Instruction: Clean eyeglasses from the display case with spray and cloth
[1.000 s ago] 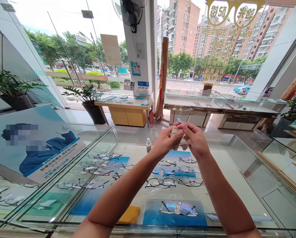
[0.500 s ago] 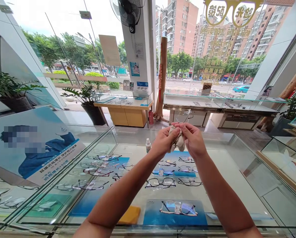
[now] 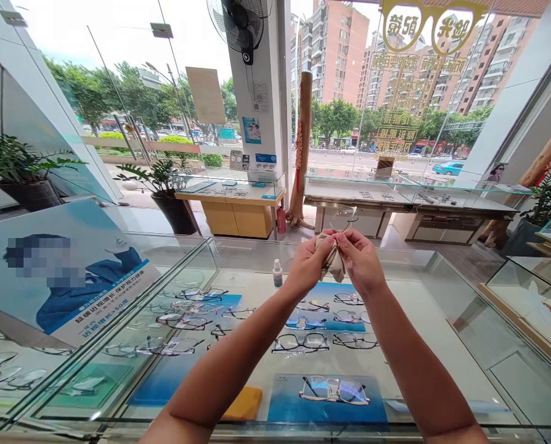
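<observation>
Out over the glass counter, both hands meet around a pair of eyeglasses (image 3: 344, 218), whose thin rim and clear lens rise above the fingers. My left hand (image 3: 309, 262) is closed on a pale cleaning cloth (image 3: 335, 269), pressing it around the lower part of the glasses. With thumb and fingers pinched, my right hand (image 3: 361, 256) grips the glasses close to the left fingertips. The cloth hangs down between the palms and hides much of the frame. A small white bottle (image 3: 277, 275) stands upright on the counter, left of my left hand.
The glass display counter (image 3: 416, 345) holds several eyeglasses (image 3: 299, 342) on blue cards, with one pair (image 3: 334, 391) near the front. A yellow item (image 3: 244, 404) lies by my left forearm. A poster board (image 3: 67, 271) leans at left. Farther showcases (image 3: 232, 206) line the windows.
The glasses have turned slightly, so the lens above my fingers shows rounder. The cloth has shifted a little between my hands. Both hands keep their hold.
</observation>
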`<state>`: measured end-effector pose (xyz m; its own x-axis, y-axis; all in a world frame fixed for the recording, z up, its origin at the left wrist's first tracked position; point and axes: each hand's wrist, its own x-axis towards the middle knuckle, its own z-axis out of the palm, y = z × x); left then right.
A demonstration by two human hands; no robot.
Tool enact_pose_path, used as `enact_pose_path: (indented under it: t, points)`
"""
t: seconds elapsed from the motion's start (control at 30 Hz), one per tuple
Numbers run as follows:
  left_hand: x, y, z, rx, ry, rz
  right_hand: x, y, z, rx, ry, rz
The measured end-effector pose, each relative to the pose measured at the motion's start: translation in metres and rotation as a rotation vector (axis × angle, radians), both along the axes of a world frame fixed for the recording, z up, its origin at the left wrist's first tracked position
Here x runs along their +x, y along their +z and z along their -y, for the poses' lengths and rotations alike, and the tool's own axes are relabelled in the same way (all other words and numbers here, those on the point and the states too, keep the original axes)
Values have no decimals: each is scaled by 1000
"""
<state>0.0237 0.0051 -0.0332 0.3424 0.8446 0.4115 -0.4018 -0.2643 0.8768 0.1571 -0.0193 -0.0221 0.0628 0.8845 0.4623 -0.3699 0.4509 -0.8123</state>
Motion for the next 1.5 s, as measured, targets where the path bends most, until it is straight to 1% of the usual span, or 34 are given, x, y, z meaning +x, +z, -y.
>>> enact_pose_path:
  t: [0.03,0.1,0.27,0.3,0.33,0.37,0.47,0.57,0.63,0.67,0.77,0.83,0.9,1.03,1.17,1.23,1.3,1.37,1.43,1.5]
  points:
    - [1,0,0,16,15,-3,0,0,1,5,0,3]
    - [-4,3,-2,51,-33,-48,2,2,2,-5,-6,-6]
    - [-32,20,-7,78,-372,-232,8,4,0,-56,-17,-48]
    - [-35,20,-7,73,-402,-254,7,3,-1,-60,-20,-52]
    - [-35,20,-8,69,-403,-260,6,2,-2,-59,-24,-52]
    - [-33,19,-8,63,-376,-249,5,1,-3,-55,-27,-50]
    - [-19,10,-7,41,-236,-159,-2,-4,-6,-29,-36,-45]
    - [-7,2,-7,-17,-97,-70,-7,-8,-7,-6,-62,-26]
    - [-4,0,-8,-71,-50,-31,-7,-10,-8,-4,-91,-10]
    - [-3,0,-9,-94,-56,-23,-6,-10,-8,-9,-101,-11]
    - [-6,0,-14,-159,-167,-23,2,-6,-10,-42,-119,-55]
    - [-7,0,-18,-210,-199,-4,11,-2,-10,-45,-150,-91]
    - [-9,-2,-24,-266,-168,18,19,3,-10,-22,-183,-106]
    - [-10,-8,-35,-372,-52,10,28,8,-7,23,-203,-105]
    - [-8,-15,-43,-441,-53,-38,28,9,-4,33,-184,-110]
    - [-6,-17,-46,-466,-33,-54,28,8,-3,36,-161,-110]
    - [-6,-17,-47,-472,2,-54,28,8,-4,40,-155,-90]
    - [-7,-15,-47,-441,18,-49,29,7,-5,51,-194,-48]
    - [-8,-11,-41,-354,17,-54,30,6,-7,71,-273,12]
    - [-8,-7,-32,-208,25,-79,30,5,-9,91,-370,77]
